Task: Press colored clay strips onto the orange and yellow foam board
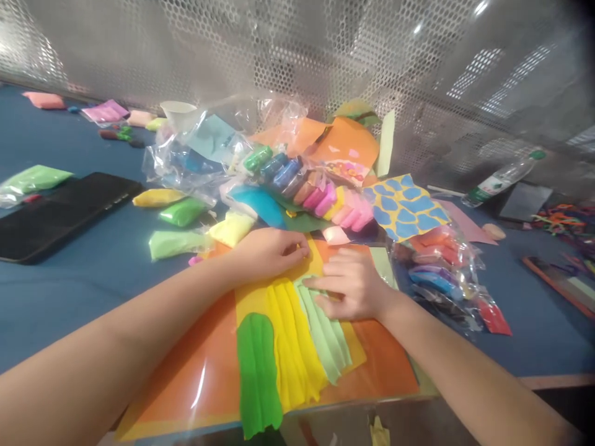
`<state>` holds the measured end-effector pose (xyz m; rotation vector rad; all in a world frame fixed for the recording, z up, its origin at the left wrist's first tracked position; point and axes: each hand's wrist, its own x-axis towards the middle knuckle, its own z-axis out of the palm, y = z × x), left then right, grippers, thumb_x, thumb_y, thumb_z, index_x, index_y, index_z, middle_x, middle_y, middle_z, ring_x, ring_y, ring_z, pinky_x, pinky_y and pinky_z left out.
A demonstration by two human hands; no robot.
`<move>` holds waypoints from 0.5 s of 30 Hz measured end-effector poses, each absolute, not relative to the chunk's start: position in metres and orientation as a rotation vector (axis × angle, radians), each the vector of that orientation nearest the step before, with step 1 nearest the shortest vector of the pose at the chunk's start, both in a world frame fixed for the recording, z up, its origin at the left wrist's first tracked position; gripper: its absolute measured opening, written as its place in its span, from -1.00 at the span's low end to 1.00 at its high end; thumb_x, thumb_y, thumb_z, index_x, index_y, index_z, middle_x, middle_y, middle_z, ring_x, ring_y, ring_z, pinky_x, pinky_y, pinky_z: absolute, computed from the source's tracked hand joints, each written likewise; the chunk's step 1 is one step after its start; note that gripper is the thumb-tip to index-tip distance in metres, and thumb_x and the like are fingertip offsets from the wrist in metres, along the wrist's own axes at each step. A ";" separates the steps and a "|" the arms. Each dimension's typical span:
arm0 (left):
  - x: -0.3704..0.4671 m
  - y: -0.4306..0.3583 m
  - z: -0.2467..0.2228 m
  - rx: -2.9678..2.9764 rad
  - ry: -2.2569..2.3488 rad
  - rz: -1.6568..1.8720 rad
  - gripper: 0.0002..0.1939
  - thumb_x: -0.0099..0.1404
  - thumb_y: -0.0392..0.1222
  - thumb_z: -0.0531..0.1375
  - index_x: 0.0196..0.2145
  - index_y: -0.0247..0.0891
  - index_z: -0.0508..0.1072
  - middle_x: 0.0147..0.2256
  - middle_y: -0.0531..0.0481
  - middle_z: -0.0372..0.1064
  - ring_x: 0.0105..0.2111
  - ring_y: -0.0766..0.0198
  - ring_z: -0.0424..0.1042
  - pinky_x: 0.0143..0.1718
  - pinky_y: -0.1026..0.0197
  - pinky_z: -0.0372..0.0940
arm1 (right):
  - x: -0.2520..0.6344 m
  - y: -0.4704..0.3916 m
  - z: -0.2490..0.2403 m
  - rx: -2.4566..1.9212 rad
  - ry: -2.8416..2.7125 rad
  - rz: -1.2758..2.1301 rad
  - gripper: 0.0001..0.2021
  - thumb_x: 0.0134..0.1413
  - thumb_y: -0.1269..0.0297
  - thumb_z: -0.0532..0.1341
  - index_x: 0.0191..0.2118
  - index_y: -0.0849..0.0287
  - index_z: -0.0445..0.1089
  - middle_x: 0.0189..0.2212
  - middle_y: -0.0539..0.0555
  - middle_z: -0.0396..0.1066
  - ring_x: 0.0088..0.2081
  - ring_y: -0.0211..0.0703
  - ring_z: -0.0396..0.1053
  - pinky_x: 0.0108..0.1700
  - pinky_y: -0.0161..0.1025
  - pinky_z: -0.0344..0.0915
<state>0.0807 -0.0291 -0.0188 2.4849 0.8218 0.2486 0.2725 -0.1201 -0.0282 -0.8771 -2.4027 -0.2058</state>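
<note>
Ridged strips of soft clay in green [260, 375], yellow [295, 347] and pale green [326, 337] lie side by side on a yellow sheet [248, 300], over an orange board [195, 371]. My left hand [272, 253] rests above the yellow strip with its fingers curled in; what they hold, if anything, is too small to make out. My right hand [351, 285] is over the top of the pale green strip, its index finger stretched out onto the clay and its fingers apart, holding nothing visible.
Behind my hands lie bagged clay sticks [320, 198], a blue-and-yellow patterned card [409, 207] and orange paper [351, 145]. Clay packets [181, 212] and a black tray [60, 214] are at left. A plastic bottle [504, 179] lies at right, before a perforated metal screen [297, 56].
</note>
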 end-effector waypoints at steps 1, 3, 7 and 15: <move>0.081 -0.030 -0.018 2.499 0.833 0.242 -0.65 0.33 0.05 -0.05 -0.22 -0.10 0.47 -0.39 0.09 0.47 -0.43 0.29 0.37 -0.40 0.27 0.12 | 0.273 -0.120 -0.028 -0.905 -2.404 -0.147 -0.79 0.05 0.32 0.15 -0.39 0.16 0.55 -0.69 -0.07 0.28 -0.59 -0.29 0.20 -0.47 -0.25 0.00; 0.081 -0.031 -0.017 2.527 0.845 0.228 -0.65 0.33 0.06 -0.05 -0.22 -0.08 0.47 -0.44 0.10 0.45 -0.47 0.30 0.35 -0.43 0.27 0.09 | 0.275 -0.121 -0.028 -0.944 -2.364 -0.042 -0.78 0.07 0.36 0.13 -0.39 0.18 0.55 -0.69 -0.07 0.27 -0.59 -0.31 0.20 -0.46 -0.27 0.03; 0.081 -0.032 -0.017 2.557 0.857 0.223 -0.66 0.33 0.05 -0.05 -0.24 -0.08 0.47 -0.49 0.11 0.42 -0.51 0.32 0.32 -0.46 0.28 0.05 | 0.279 -0.122 -0.026 -0.965 -2.291 -0.036 -0.75 0.08 0.35 0.10 -0.35 0.21 0.55 -0.68 -0.06 0.27 -0.59 -0.30 0.18 -0.44 -0.26 0.07; 0.083 -0.033 -0.018 2.573 0.862 0.276 -0.67 0.32 0.04 -0.01 -0.25 -0.10 0.49 -0.55 0.11 0.39 -0.56 0.35 0.28 -0.50 0.31 0.04 | 0.277 -0.127 -0.025 -1.021 -2.403 -0.054 -0.78 0.11 0.32 0.12 -0.33 0.16 0.55 -0.66 -0.07 0.29 -0.56 -0.30 0.20 -0.43 -0.27 0.08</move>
